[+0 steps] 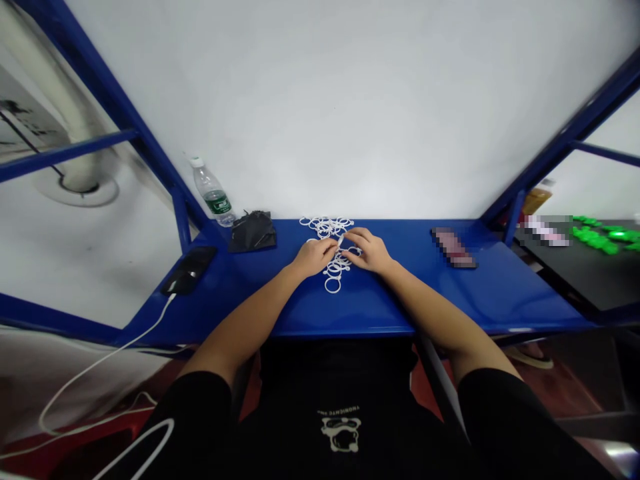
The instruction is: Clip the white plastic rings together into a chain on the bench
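Several thin white plastic rings with small tabs lie on the blue desk [350, 310]. One pile of rings [327, 228] is by the wall, and a second cluster of rings [337, 265] lies nearer, below my hands. My left hand [315, 257] is closed, its thumb and forefinger pinching a small white ring [341, 241] at its tab. From the other side, my right hand [373, 251] curls its fingers around the same piece, thumb below and forefinger above. Its exact grip is too small to make out fully. A single ring [333, 285] lies closest to me.
At the back left stand a water bottle [213, 193] and a black bag [253, 232]. A black phone [189, 270] with a white cable [125, 343] lies at the left edge. Another phone [454, 248] lies right. Blue frame posts [183, 220] flank the desk; green pieces [600, 237] lie beyond.
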Demonstrator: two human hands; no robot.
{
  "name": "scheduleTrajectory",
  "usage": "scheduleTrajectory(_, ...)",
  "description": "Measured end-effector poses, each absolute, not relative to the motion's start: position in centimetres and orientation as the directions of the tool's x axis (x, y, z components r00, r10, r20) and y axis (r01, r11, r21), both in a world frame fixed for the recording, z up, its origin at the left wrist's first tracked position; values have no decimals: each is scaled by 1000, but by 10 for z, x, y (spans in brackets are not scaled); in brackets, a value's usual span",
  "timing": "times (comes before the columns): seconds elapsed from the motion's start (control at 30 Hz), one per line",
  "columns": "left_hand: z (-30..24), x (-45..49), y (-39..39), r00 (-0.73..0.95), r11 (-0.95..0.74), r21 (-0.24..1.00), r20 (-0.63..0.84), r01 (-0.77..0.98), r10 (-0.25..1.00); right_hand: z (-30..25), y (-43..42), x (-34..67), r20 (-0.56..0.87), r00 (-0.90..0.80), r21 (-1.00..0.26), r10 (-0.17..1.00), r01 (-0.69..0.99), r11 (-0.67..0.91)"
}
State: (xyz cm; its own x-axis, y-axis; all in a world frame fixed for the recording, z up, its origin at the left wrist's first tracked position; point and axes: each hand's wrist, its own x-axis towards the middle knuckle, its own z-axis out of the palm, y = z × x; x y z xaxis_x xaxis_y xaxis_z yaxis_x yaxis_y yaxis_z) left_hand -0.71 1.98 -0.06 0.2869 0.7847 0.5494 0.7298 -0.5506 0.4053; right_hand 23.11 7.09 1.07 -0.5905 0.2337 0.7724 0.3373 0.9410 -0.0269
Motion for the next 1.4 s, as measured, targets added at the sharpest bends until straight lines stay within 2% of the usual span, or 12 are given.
scheduleTrajectory(0.17, 0, -4, 17, 143, -538, 624, 568, 568, 810, 9, 69, 227, 739, -633, 11, 231, 354, 935)
scheduleTrajectory(0.33, 2, 2, 11, 155, -533, 670, 539, 517, 828, 8, 67, 226, 739, -633, 17, 229, 358, 934)
scheduleTrajectory(0.57, 3, 4, 9, 224, -649, 558, 644, 517, 732, 4, 69, 227, 691, -677, -12, 254, 341, 940)
scheduleTrajectory(0.77, 3, 3, 14, 209, -672, 439, 724, 597, 658, 5, 69, 228, 699, -658, -26, 279, 367, 930)
scheduleTrajectory(1.03, 1, 1, 17, 251, -646, 382, 698, 662, 670, 3, 66, 225, 701, -657, -13, 277, 377, 926)
scheduleTrajectory(1.4, 5, 3, 19, 314, -628, 313, 658, 712, 684, 5, 65, 225, 696, -635, -97, 337, 382, 919)
